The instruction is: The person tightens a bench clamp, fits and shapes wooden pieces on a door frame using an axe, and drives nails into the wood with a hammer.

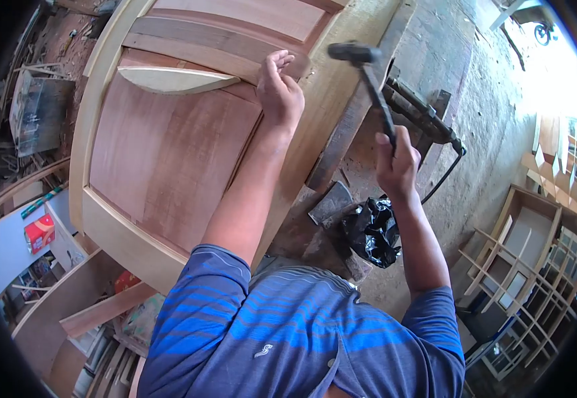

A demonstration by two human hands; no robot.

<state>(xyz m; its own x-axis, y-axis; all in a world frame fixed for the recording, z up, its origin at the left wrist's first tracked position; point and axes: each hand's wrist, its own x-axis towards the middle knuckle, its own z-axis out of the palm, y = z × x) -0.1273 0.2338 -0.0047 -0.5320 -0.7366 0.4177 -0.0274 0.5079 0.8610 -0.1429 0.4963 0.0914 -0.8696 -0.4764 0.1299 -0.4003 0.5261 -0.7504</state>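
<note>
My right hand (398, 162) is wrapped around the handle of a hammer (355, 53), its dark head raised to the right of my left hand. Over the right side of a wooden panelled door (169, 152), my left hand (282, 93) has its fingers curled together. A blurred brownish shape shows by those fingertips; whether they hold it I cannot tell. A pale curved wood piece (179, 79) lies across the door's panel, left of my left hand.
A metal clamp (421, 109) is on the workbench (428, 40) at the right. Below it sits a black plastic bag (371, 232). Wooden lattice frames (520, 278) stand at the right. A red packet (39, 233) and wood boards (106, 308) are at the lower left.
</note>
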